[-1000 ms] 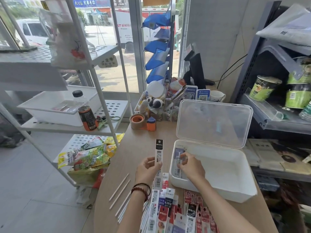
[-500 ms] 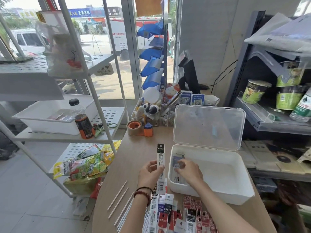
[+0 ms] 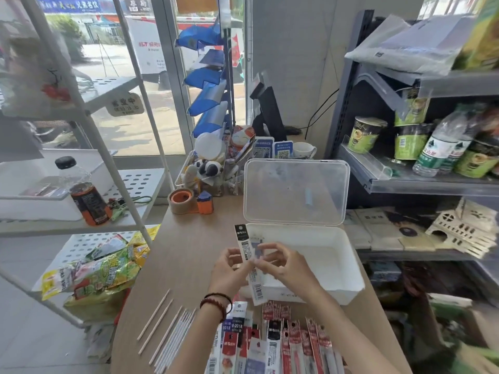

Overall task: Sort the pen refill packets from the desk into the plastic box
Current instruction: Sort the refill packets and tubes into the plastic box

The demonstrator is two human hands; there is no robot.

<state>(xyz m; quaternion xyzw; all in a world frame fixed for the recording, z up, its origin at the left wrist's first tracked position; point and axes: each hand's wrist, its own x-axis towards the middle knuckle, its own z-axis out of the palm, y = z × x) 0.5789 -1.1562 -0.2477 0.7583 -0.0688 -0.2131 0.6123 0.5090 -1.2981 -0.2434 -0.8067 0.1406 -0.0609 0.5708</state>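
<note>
Refill packet (image 3: 246, 252): held upright over the near-left corner of the plastic box (image 3: 332, 292)
Grip: packet pinched by the left hand (image 3: 229, 271) and the right hand (image 3: 289, 265)
Around: loose packets (image 3: 272, 344) fanned on the surface (image 3: 189, 255), cut off below; thin sticks (image 3: 172, 336) beside them
Hidden: box contents are blocked by the hands

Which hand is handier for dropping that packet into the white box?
Probably the right hand: both pinch the packet, but it hangs over the box, the left hand beside it.

Daylight came through tall glass window panes (image 3: 94, 49). A white perforated metal rack (image 3: 140, 184) stood left on the pale tiled floor (image 3: 27, 341), a grey steel shelving unit (image 3: 345, 103) right, beside a plain grey wall (image 3: 297, 44).
</note>
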